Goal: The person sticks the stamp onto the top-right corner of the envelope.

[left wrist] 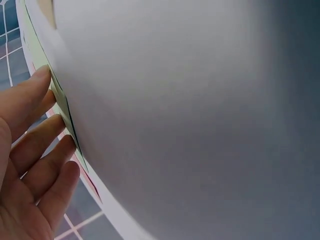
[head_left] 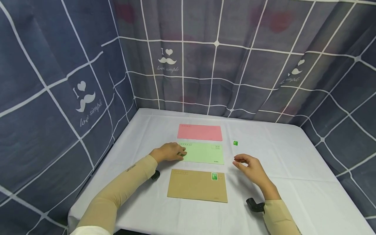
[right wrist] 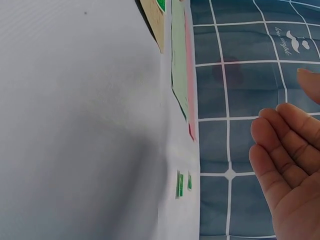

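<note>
My left hand [head_left: 170,151] rests its fingertips at the left end of the light green envelope [head_left: 202,154], which lies flat on the table. In the left wrist view the fingers [left wrist: 47,162] are loosely spread along that envelope's edge. My right hand [head_left: 249,168] hovers to the right of the green envelope, fingers gently bent and nothing held. A small green stamp [head_left: 235,143] lies beyond it. The right wrist view shows two stamps, a nearer stamp [right wrist: 179,185] and a farther stamp [right wrist: 189,181]; only one loose stamp shows in the head view.
A pink envelope [head_left: 199,132] lies behind the green one. Nearest me is a brown envelope [head_left: 196,187] bearing a green stamp [head_left: 214,176] at its upper right. All lie on a white-covered table [head_left: 293,195], with a dark gridded curtain [head_left: 199,58] around it.
</note>
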Motion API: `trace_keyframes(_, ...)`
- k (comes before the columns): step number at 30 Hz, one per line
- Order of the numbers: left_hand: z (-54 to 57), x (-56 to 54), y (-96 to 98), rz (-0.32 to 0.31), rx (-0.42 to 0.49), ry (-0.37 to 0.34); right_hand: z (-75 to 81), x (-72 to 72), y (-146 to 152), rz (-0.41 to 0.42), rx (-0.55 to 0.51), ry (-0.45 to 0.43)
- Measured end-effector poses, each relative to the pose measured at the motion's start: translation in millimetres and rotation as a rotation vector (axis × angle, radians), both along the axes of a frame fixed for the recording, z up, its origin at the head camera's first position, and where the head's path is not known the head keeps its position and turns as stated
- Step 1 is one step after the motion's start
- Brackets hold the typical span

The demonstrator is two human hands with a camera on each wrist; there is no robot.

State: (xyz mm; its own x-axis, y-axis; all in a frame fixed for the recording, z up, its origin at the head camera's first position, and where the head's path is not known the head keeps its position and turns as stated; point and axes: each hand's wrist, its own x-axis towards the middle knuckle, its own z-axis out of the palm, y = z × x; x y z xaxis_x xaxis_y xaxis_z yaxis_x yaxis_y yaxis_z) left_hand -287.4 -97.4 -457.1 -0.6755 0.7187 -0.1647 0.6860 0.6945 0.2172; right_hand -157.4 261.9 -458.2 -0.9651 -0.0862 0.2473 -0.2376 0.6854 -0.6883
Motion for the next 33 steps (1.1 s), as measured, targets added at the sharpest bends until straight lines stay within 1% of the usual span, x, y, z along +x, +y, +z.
trace_keyframes(6, 3.2, 2.3, -0.2, 0.002, 0.006, 0.003, 4.1, -3.1, 1.4, -0.021, 0.017, -0.006)
trace_keyframes(11, 3.6, 4.3, 0.0, 0.016, 0.005, -0.006, 8.6, -5.9, 5.9, -0.042, 0.034, -0.012)
trace_keyframes(18, 1.6, 8.2, 0.8, 0.012, -0.012, 0.007, 14.1, -12.4, 20.6, -0.051, 0.021, -0.073)
trace_keyframes(22, 1.2, 11.7, 0.7, 0.006, -0.014, 0.015, 16.3, -19.1, 30.5, -0.061, 0.027, -0.092)
trace_keyframes(25, 1.1, 15.2, 0.2, -0.002, -0.016, 0.024, 15.9, -27.1, 37.2, -0.064, 0.042, -0.128)
trace_keyframes(29, 0.5, 19.6, -0.1, -0.006, -0.015, 0.031, 12.7, -37.5, 43.1, -0.067, 0.077, -0.206)
trace_keyframes(33, -0.2, 23.1, 0.4, -0.004, -0.018, 0.028, 9.2, -44.4, 46.6, -0.082, 0.095, -0.257)
